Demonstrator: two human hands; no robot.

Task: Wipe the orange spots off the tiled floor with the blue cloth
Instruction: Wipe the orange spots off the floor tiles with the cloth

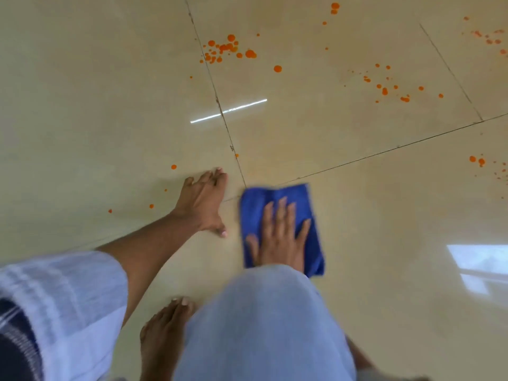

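A folded blue cloth lies flat on the beige tiled floor, just below a tile joint. My right hand presses on it with fingers straight and spread. My left hand rests flat on the bare tile to the left of the cloth, fingers extended. Orange spots lie in clusters: a dense one far ahead, a scattered one to the upper right, some at the right edge, and a few small ones left of my left hand.
My bare foot stands on the floor near the bottom, between my two pale sleeves. Dark grout lines cross the floor ahead of the cloth. A window reflection shines on the tile at the right.
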